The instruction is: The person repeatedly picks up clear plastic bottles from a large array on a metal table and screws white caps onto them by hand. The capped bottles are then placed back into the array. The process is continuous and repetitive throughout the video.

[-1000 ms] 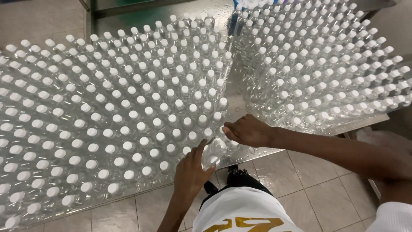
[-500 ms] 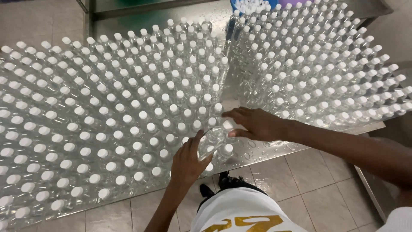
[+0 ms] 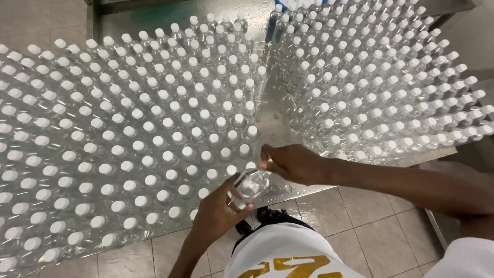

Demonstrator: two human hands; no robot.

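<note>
clear plastic bottle (image 3: 250, 186) tilted at the near table edge, its long axis slanting, cap end up toward the right hand (image 3: 293, 163); left hand (image 3: 218, 212) wraps its lower body; right fingertips pinch the cap; two blocks of upright white-capped bottles (image 3: 134, 134) stand on the wet steel table (image 3: 275, 113); tiled floor (image 3: 370, 221) below.

This looks like a bottling or packing room in a small drinks plant, probably for water, though the liquid cannot be told for sure. Hundreds of identical clear plastic bottles (image 3: 154, 139) with white caps stand upright in tight rows, in two large blocks, on a wet stainless-steel table (image 3: 275, 121) beaded with drops. Below the table edge lies a plain tiled floor (image 3: 370, 216) with grout lines, as in a washable work area.
</note>
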